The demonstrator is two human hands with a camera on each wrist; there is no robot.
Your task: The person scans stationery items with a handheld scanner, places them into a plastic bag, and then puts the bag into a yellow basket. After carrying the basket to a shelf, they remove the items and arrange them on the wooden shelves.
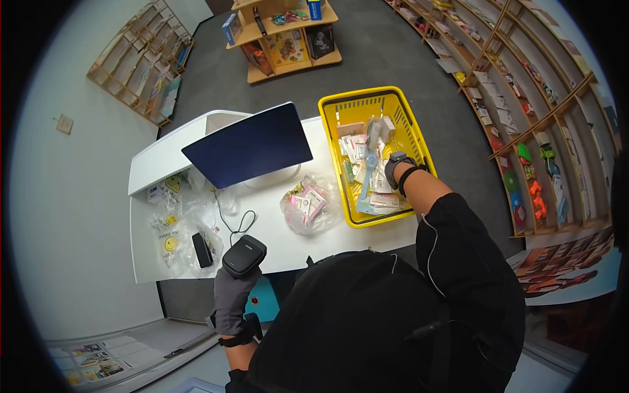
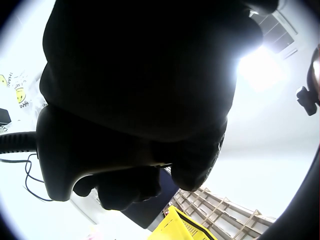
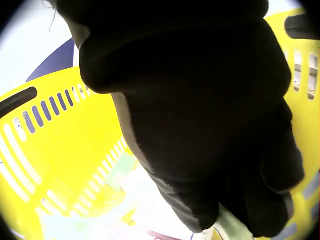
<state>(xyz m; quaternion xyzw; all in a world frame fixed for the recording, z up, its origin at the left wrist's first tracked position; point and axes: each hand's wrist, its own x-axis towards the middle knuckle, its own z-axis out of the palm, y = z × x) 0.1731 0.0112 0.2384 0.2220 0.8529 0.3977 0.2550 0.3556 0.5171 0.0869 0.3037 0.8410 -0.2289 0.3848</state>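
Observation:
In a grey glove, the left hand [image 1: 234, 295] grips a black handheld scanner [image 1: 244, 255]; dark in the left wrist view, its fingers curl round the scanner's handle [image 2: 57, 155]. The right hand [image 3: 205, 115] reaches down inside the yellow basket [image 1: 337, 164], among packaged items [image 1: 383, 200]. A pale green edge [image 3: 232, 225] shows between its fingertips; whether they pinch it cannot be seen. In the head view the wrist device covers much of this hand. A clear plastic bag [image 1: 295, 223] with pink and white packages [image 1: 309, 204] lies left of the basket.
A dark monitor [image 1: 252, 147] stands on the white desk [image 1: 272, 252] behind the bag. Crumpled smiley-printed plastic bags [image 1: 187, 219] and a black oblong object [image 1: 202, 250] lie at the left, near a cable [image 1: 230, 229]. Stocked shelves [image 1: 524, 124] line the right side.

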